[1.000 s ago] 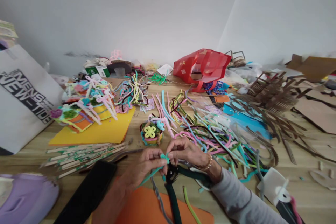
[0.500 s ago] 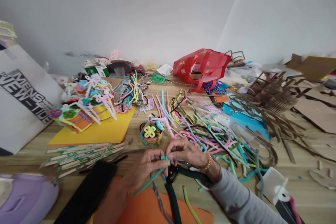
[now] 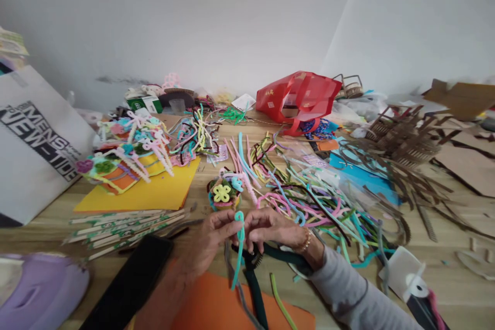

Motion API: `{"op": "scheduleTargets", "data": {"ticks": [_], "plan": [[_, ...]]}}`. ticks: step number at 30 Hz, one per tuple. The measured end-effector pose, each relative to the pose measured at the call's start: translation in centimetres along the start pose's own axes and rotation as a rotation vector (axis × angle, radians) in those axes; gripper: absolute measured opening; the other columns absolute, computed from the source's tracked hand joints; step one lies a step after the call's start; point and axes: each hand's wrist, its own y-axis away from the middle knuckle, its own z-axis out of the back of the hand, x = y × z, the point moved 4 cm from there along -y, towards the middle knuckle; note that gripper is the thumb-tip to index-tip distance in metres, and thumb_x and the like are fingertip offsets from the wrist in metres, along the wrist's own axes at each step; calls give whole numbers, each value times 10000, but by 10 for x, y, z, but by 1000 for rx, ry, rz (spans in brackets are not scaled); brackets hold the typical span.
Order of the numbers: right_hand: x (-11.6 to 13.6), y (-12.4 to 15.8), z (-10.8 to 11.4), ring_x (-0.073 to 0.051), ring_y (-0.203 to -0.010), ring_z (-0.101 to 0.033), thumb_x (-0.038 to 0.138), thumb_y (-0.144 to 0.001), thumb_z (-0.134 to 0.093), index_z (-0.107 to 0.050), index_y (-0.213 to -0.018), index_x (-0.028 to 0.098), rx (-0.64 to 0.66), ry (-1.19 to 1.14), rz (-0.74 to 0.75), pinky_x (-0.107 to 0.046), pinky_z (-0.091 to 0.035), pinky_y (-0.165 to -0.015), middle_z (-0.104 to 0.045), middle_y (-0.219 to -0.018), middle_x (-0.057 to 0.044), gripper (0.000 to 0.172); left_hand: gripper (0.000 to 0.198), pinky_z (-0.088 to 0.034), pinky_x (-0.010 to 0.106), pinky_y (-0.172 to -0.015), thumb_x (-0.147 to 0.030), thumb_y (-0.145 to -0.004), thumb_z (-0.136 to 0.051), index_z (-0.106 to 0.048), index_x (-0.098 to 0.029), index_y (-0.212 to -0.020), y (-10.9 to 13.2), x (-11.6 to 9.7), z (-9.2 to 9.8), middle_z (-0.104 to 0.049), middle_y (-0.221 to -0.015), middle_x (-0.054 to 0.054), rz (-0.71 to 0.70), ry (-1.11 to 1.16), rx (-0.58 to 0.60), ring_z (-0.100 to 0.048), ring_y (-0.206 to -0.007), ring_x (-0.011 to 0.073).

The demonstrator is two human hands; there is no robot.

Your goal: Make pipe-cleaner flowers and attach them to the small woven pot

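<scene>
Head view, from your hands outward:
- Your left hand [image 3: 211, 237] is closed, its fingers pinching a teal pipe cleaner [image 3: 240, 252] upright, with a small loop above them and the tail hanging down.
- Your right hand [image 3: 273, 232] curls in just beside the loop; you cannot tell whether it grips.
- Green-handled pliers [image 3: 251, 270] lie directly under your hands, apparently kept within reach.
- Ahead sits a pipe-cleaner knot piece [image 3: 223, 193], with loose strands [image 3: 309, 201] spread to its right, seemingly for easy picking.
- Farther left, a yellow sheet [image 3: 131, 198] carries more pipe-cleaner pieces.
</scene>
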Motion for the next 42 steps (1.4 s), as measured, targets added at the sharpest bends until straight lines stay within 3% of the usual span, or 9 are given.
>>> {"op": "scheduleTargets", "data": {"ticks": [5,13,19,26,31,35,42], "plan": [[-1,-1,0,-82,-577,-624,396,-732,-759,-582,-898,117,24,-15,-26,-133,-434,-445,-663,-804,-32,370,248,-450,226,-567,-354,-660,-797,-659,-153,-704,-1,1,0,-596,-605,-29,-33,86,-36,-539,-548,100],[-3,-3,-1,-93,-587,-654,296,-714,-788,-557,-850,130,29,-78,-3,-128,-470,-458,-703,-792,-37,315,208,-486,231,-579,-315,-688,-782,-663,-148,-724,0,-4,-2,-653,-633,-5,-43,133,-40,-579,-553,108],[-8,-5,-2,-91,-621,-657,320,-699,-801,-538,-835,135,-18,-109,24,-144,-512,-497,-677,-794,-15,349,202,-502,243,-570,-316,-698,-772,-659,-154,-734,0,-7,2,-656,-612,-5,-63,97,-36,-601,-544,122],[-9,-4,-10,-132,-754,-682,386,-754,-745,-572,-998,147,132,-25,-69,-157,-518,-543,-667,-927,-56,383,209,-465,214,-499,-313,-726,-745,-617,-152,-685,0,-10,5,-628,-565,-20,-88,-70,-27,-571,-489,107],[-10,1,-14,-121,-824,-647,443,-814,-664,-657,-1018,129,287,142,-140,-156,-500,-633,-667,-962,-62,374,215,-487,221,-535,-286,-681,-788,-632,-154,-748,3,-14,3,-629,-585,-31,-102,93,-67,-592,-513,109],[-10,1,-11,-117,-813,-644,473,-815,-649,-683,-993,118,241,145,-143,-163,-510,-652,-681,-960,-69,399,220,-495,217,-532,-262,-674,-801,-629,-158,-763,3,-16,3,-647,-594,-30,-111,251,-22,-626,-535,120],[-3,5,-9,-132,-774,-684,416,-810,-683,-637,-949,108,182,-44,-126,-166,-510,-603,-695,-946,-91,341,172,-502,212,-526,-245,-710,-783,-650,-156,-772,3,-14,7,-691,-623,-14,-115,361,34,-639,-535,121]]}}
